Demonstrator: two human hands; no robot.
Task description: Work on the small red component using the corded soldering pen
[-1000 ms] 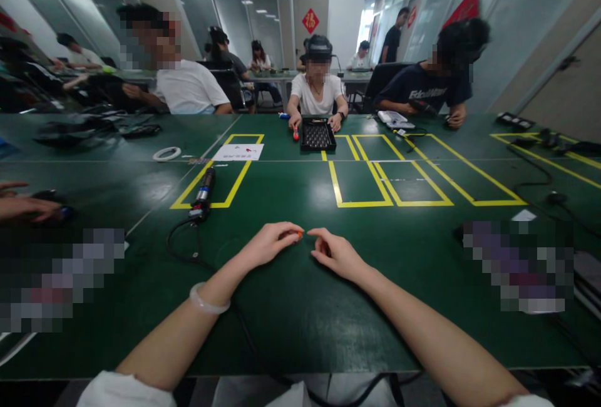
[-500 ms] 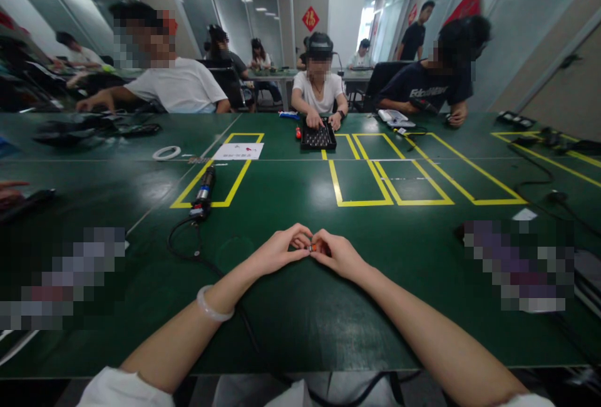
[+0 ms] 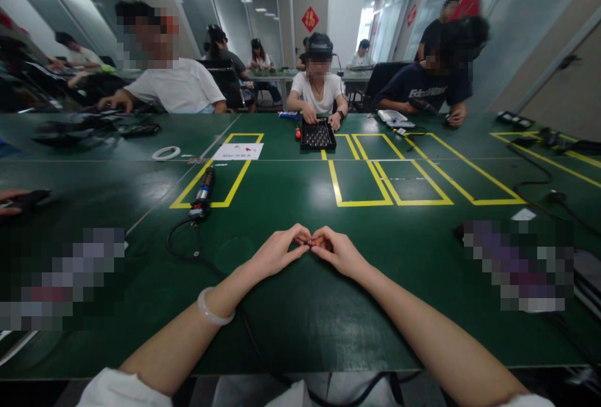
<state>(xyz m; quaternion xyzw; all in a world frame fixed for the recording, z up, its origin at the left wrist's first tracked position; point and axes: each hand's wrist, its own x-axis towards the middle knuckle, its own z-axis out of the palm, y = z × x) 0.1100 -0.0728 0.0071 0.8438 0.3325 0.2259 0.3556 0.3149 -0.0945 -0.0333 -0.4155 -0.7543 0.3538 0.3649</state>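
Note:
Just above the green table (image 3: 347, 332), my left hand (image 3: 284, 249) and my right hand (image 3: 338, 252) meet at the fingertips. Between them is a small red-and-orange piece (image 3: 312, 243), too small to name and partly covered by the fingers. Thumb and fingers of each hand are closed in a pinch on it. On my left wrist sits a pale bangle (image 3: 210, 307). Left of my hands lies a black cylindrical tool with a blue band (image 3: 203, 191), its cable looping down toward me.
Across the table a person works at a black tray (image 3: 318, 136) of small parts. Yellow tape outlines (image 3: 364, 203) mark the surface. A white ring (image 3: 166, 153) and a paper sheet (image 3: 238, 151) lie at left. Blurred-out objects sit at both sides; other people sit around.
My fingertips have shifted slightly on the small piece, and more red shows now. The person opposite has moved a hand over the tray. A standing person at back right has moved right.

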